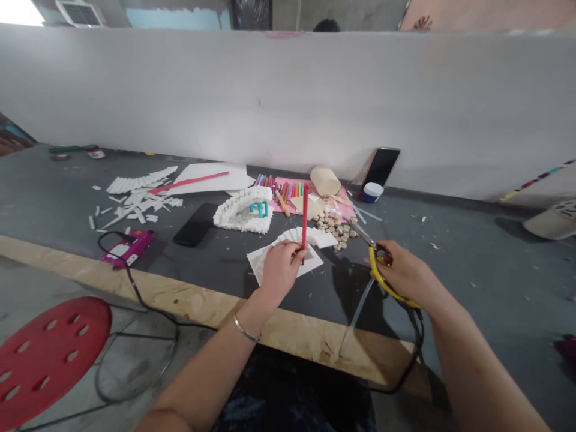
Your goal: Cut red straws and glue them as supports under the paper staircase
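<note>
My left hand (pixel 282 264) pinches a thin red strip (pixel 305 213) near its lower end, holding it upright. Beneath that hand lies a white card (pixel 310 261) with a fanned row of white pieces (pixel 320 237) along its back edge. My right hand (pixel 402 270) is closed around the handles of a pair of scissors (pixel 361 233), whose blades point left toward the small beige discs (pixel 339 231). Close to this hand is a yellow tool (pixel 381 282), apparently a glue gun, partly hidden, with a translucent stick (pixel 359 318) and black cable.
A white textured model (pixel 245 211) with turquoise parts stands beside a black phone (pixel 197 225). White scraps (pixel 141 201), crayons (pixel 288 191), a beige roll (pixel 325 180), a blue-white jar (pixel 372 192) and a leaning phone (pixel 381 167) lie behind. A purple device (pixel 129 249) trails a cable; a red stool (pixel 54 354) stands left.
</note>
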`<action>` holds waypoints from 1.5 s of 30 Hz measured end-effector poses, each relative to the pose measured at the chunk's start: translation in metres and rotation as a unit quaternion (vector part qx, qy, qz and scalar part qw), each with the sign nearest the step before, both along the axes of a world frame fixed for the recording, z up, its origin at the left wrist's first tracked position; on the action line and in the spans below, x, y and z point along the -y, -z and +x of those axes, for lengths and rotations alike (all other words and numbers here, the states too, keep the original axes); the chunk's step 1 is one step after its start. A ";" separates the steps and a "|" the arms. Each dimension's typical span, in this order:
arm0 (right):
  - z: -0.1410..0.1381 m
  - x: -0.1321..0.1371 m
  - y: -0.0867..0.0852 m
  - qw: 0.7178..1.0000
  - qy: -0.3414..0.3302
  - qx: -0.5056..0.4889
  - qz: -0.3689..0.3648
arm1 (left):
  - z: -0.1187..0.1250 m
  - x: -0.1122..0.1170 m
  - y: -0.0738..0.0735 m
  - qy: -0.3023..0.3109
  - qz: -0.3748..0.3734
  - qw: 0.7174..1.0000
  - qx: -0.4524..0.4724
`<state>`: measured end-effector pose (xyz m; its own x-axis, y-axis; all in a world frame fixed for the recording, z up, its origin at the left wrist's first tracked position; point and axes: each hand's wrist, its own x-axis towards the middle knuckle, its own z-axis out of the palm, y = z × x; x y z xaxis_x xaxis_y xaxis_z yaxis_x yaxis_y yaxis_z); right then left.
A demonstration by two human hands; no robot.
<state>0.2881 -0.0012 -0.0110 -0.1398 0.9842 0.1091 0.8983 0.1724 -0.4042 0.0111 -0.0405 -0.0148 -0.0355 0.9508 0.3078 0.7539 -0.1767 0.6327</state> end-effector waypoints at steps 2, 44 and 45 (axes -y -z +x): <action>-0.003 -0.006 0.002 0.999 -0.004 0.040 -0.013 | 0.001 0.001 -0.001 -0.012 0.001 1.000 -0.020; -0.056 -0.044 -0.124 0.973 -0.154 -0.154 0.071 | -0.028 0.004 -0.010 -0.087 -0.013 0.971 -0.221; -0.051 -0.048 -0.123 0.976 -0.137 -0.151 0.077 | -0.030 0.003 -0.009 -0.085 -0.033 0.970 -0.224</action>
<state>0.2369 0.0469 0.1120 -0.3333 0.8830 0.3305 0.6537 0.4690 -0.5939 -0.0184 -0.0436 -0.0061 -0.0706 0.9610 0.2674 0.9709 0.0047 0.2396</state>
